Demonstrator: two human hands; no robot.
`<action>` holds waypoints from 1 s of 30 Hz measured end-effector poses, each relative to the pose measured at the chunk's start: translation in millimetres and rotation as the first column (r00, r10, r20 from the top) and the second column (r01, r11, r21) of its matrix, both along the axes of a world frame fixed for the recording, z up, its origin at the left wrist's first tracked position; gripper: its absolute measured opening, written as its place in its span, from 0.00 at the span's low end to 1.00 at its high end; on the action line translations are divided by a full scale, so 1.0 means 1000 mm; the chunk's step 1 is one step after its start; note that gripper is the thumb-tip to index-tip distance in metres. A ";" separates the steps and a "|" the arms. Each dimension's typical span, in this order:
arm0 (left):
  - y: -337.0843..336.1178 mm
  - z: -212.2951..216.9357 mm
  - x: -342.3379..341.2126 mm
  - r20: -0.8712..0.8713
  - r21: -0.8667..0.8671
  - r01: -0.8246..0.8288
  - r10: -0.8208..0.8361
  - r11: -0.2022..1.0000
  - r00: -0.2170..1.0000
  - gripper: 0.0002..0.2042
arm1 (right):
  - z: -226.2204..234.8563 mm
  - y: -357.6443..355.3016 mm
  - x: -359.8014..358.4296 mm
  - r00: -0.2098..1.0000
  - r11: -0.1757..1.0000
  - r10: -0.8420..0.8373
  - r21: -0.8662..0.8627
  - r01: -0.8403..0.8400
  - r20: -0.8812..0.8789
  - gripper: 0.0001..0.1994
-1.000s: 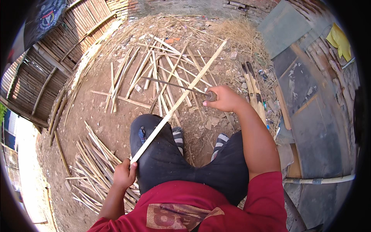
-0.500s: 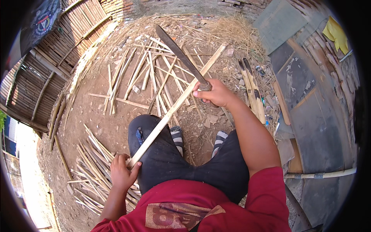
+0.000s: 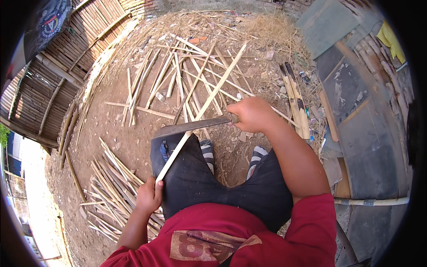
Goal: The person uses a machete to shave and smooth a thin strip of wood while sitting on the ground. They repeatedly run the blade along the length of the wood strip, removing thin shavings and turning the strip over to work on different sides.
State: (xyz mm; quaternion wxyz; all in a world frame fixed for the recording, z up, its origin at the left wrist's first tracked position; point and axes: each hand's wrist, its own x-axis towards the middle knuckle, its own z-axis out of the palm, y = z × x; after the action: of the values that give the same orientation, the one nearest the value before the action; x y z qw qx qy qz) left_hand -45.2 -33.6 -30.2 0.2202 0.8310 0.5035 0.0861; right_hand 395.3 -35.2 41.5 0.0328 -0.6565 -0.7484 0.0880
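My left hand (image 3: pixel 150 195) is closed on the near end of a long pale bamboo strip (image 3: pixel 215 91), beside my left thigh. From there the strip slants up over the thigh toward the scattered pieces ahead. In my right hand (image 3: pixel 252 115) is the handle of a machete (image 3: pixel 191 127), fingers wrapped round it. Its dark blade points left and lies across the strip near the left knee, with the broad tip past the strip. Whether the edge bites into the strip, I cannot tell.
Several bamboo strips (image 3: pixel 178 84) lie crisscrossed on the dirt ahead. A pile of split strips (image 3: pixel 111 191) is at my left. Two dark-marked bamboo pieces (image 3: pixel 295 100) rest at the right, near worn dark boards (image 3: pixel 369 151). Woven bamboo panels (image 3: pixel 95 33) stand at the far left.
My right hand has swung the machete from pointing up and forward to lying leftward across the strip. The right hand no longer touches the strip. My left hand has shifted slightly right.
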 end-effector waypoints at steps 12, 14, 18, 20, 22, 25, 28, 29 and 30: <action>0.014 0.001 -0.010 0.071 -0.150 0.042 -0.031 0.988 0.997 0.21 | -0.032 0.019 0.014 0.961 0.982 -0.154 0.072 0.174 -0.231 0.16; 0.018 0.003 -0.008 0.111 -0.189 0.071 -0.050 0.979 0.993 0.22 | -0.042 0.018 0.049 0.873 0.957 -0.273 -0.020 0.290 -0.403 0.21; 0.019 0.009 -0.007 0.111 -0.179 0.082 -0.063 0.980 0.992 0.23 | -0.023 0.004 0.074 0.694 0.793 -0.529 0.005 0.609 -0.487 0.28; 0.020 0.005 -0.009 0.127 -0.196 0.103 -0.078 0.975 0.989 0.23 | -0.011 0.001 0.058 0.778 0.860 -0.438 0.042 0.509 -0.450 0.26; 0.019 0.007 -0.009 0.140 -0.229 0.094 -0.062 0.969 0.988 0.23 | -0.004 0.000 0.035 0.873 0.933 -0.326 0.023 0.358 -0.363 0.25; 0.025 0.007 -0.012 0.116 -0.310 0.080 -0.046 0.947 0.992 0.24 | 0.009 -0.001 0.018 0.963 0.987 -0.158 -0.018 0.158 -0.216 0.27; 0.028 0.006 -0.016 0.141 -0.388 0.073 -0.019 0.919 0.990 0.25 | -0.006 -0.001 0.034 0.948 0.973 -0.209 0.046 0.227 -0.241 0.28; 0.028 0.006 -0.017 0.141 -0.380 0.075 -0.022 0.922 0.990 0.25 | -0.009 0.001 0.047 0.917 0.946 -0.293 0.059 0.319 -0.270 0.28; 0.027 0.006 -0.016 0.141 -0.377 0.076 -0.024 0.923 0.990 0.25 | -0.007 0.001 0.052 0.879 0.911 -0.372 0.065 0.407 -0.299 0.28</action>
State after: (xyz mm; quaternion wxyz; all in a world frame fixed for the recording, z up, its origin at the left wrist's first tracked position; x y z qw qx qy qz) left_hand -61.6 -6.8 -24.3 0.4129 0.7772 0.4734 0.0366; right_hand 447.6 -34.1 34.4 0.1966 -0.7711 -0.5927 0.1243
